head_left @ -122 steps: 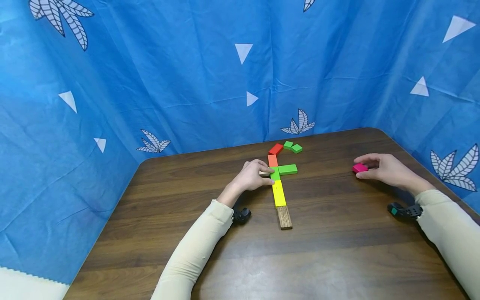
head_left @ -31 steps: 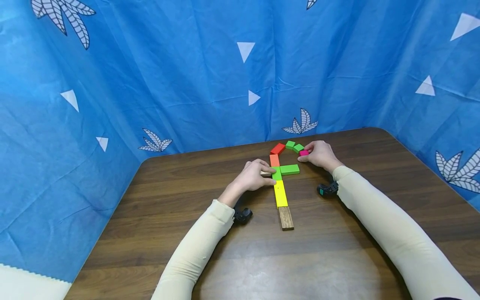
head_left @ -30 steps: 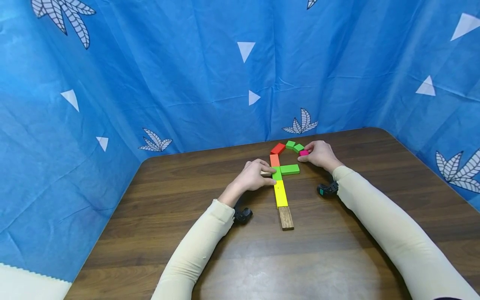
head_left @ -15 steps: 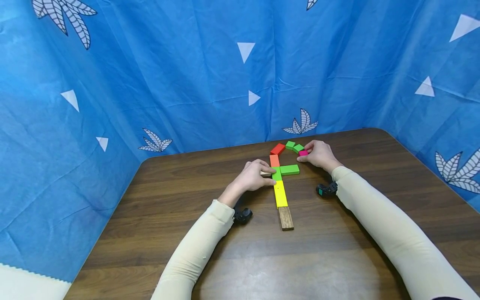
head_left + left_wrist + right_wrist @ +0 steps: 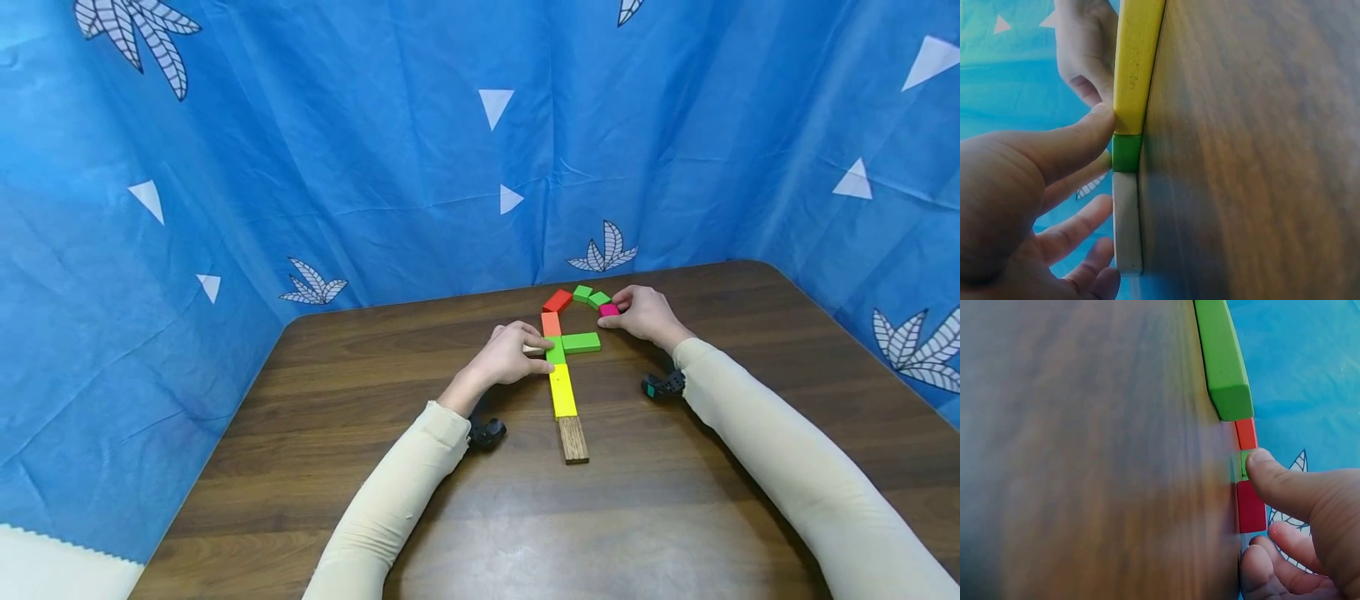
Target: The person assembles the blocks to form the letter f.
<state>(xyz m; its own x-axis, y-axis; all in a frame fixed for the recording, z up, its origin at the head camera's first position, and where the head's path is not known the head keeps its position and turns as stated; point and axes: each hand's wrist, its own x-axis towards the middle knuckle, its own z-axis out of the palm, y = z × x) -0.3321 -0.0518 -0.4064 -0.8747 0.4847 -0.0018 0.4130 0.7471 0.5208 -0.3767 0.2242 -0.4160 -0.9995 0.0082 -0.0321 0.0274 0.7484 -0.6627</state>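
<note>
My left hand (image 5: 508, 353) rests on the line of wooden blocks. Its thumb lies where the yellow block (image 5: 562, 392) meets a green block (image 5: 555, 350), and a fingertip touches that green one. A pale block (image 5: 1126, 222) sticks out under the other fingers, mostly hidden in the head view. My right hand (image 5: 647, 317) pinches a pink block (image 5: 609, 310) flat on the table, thumb in front and fingers behind. That pink block sits at the end of a curve, beside two small green blocks (image 5: 598, 300), a red block (image 5: 558, 301) and an orange block (image 5: 551, 323).
A long green block (image 5: 581, 342) points right from the line, opposite the pale one. At the near end lies a brown wood-grain block (image 5: 573, 440). Blue patterned cloth (image 5: 420, 150) hangs behind and beside the wooden table (image 5: 315, 467).
My right hand has carried the pink block from the right side of the table to the end of the green curve, and barely moves in the last second. My left hand stays in place.
</note>
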